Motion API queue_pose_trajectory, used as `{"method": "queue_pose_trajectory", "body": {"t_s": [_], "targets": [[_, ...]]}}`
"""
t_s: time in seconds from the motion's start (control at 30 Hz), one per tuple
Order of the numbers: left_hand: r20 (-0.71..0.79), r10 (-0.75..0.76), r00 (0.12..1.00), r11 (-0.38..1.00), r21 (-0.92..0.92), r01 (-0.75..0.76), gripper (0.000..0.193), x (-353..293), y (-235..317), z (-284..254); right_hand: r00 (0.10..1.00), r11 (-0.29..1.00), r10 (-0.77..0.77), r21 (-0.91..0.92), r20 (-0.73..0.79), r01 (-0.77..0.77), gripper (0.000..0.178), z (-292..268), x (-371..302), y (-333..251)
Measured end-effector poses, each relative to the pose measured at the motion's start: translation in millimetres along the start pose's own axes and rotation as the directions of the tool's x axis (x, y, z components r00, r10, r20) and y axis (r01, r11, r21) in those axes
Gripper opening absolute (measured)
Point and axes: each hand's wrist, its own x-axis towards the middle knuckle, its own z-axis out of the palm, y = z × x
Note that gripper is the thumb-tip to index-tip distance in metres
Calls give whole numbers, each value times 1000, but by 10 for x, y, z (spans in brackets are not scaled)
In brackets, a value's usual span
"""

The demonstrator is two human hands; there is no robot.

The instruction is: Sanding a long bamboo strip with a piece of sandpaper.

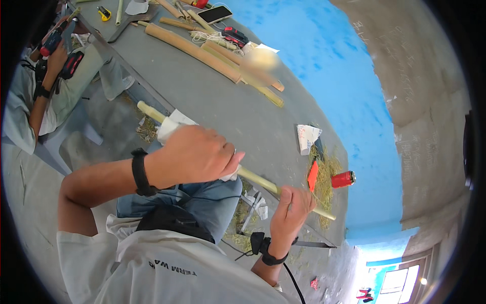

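Observation:
A slender pale green bamboo stick (258, 178) lies slantwise across my lap, its far end up to the left and its other end down to the right. My left hand (197, 154) is closed around it through a crumpled white sheet (167, 129); whether that is cloth or paper, I cannot tell. Nearer the stick's right end, my right hand (292, 210) grips the bare bamboo, fingers wrapped round it. The stick's tip (326, 215) sticks out past that hand, by the table's near edge. Both wrists wear black bands.
On the grey table (202, 93) lie split bamboo pieces (192, 50), string (212, 38), a red-black battery pack (235, 36), a phone (214, 14), a yellow cutter (104, 13) and a wide blade (124, 30). Shavings (329, 167) surround a red can (343, 179). A person (55, 61) holds a drill at left.

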Motion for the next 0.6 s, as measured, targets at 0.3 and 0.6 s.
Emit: {"method": "queue_pose_trajectory", "body": {"t_s": [0.3, 0.6], "targets": [[-1, -9, 1000, 983, 183, 9, 30, -87, -13, -420, 981, 997, 43, 78, -188, -28, 26, -179, 37, -272], [-43, -142, 989, 959, 243, 148, 31, -247, 68, -607, 984, 996, -34, 75, -176, 47, 22, -220, -62, -187]]}}
